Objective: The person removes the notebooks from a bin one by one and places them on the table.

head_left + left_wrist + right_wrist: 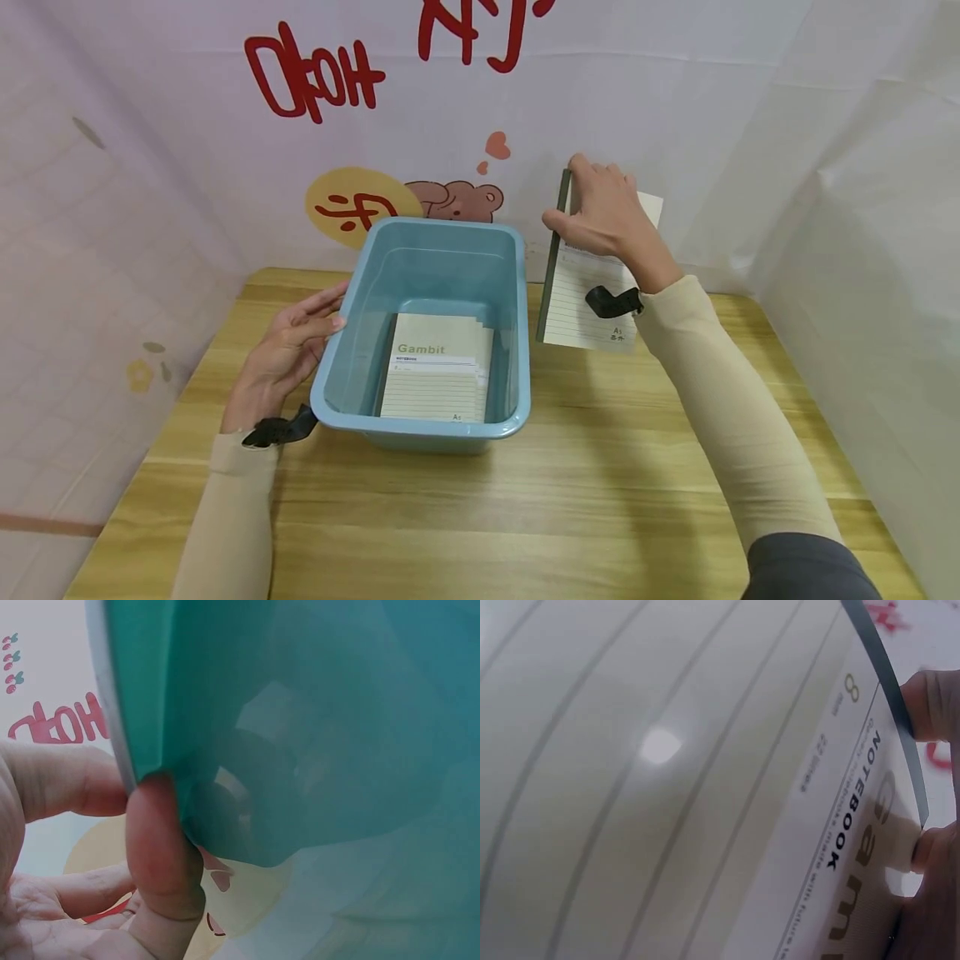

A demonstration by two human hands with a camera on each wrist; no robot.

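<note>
Two bare hands are at work over a wooden table (450, 517), each with something in its grasp. The left hand (288, 350) is at the left side of a blue tub (420, 427), pinching the rim: the left wrist view shows the wall of the tub caught between thumb and fingers. The right hand (603, 208) holds a notebook (581, 308) near its far end, the thumb at the dark spine (551, 279) on the left and the fingers reaching over the far edge. This notebook is held up just to the right of the tub, outside it, its lined cover facing the person and its near end marked A5. In the right wrist view the word NOTEBOOK shows on the cover, beside part of a larger title.

Inside the tub, toward its near end, lies a stack of notebooks (431, 387), the top one reading Gambit. The lower ones peek out a little to the right; their exact count cannot be told. Pale sleeves (738, 417) cover both forearms, and a black wrist mount (281, 429) sits at each wrist. On the far side hangs a white sheet (637, 67) with red lettering (273, 79) and a pink bear (468, 200).
</note>
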